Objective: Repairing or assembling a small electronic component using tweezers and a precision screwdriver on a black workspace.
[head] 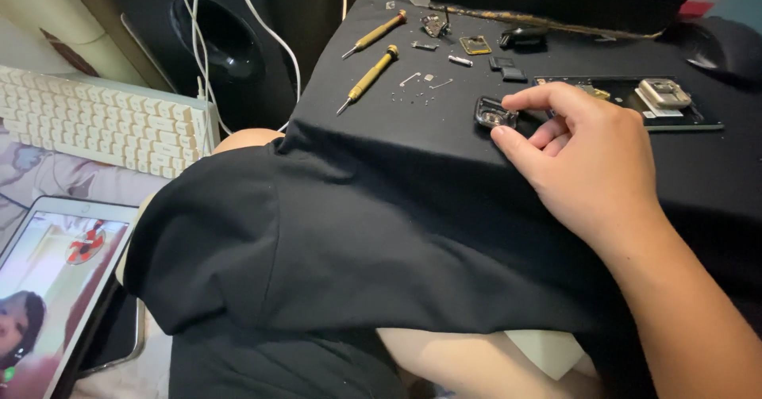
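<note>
The small dark frame-like part (495, 113) sits near the middle of the black cloth (381, 209) that's draped over the work surface and hangs off its near edge. The right hand (583, 165) has thumb and forefinger pinched narrow on that part's right side, other fingers curled under. Just beyond the hand, toward the right edge, lies an opened phone body (635, 101). Toward the far left corner are two yellow-handled screwdrivers (369, 74), with tiny screws and brackets (425, 80) scattered between them and the part. Off the cloth, a white keyboard (103, 121) and a tablet (55, 288) on the left.
</note>
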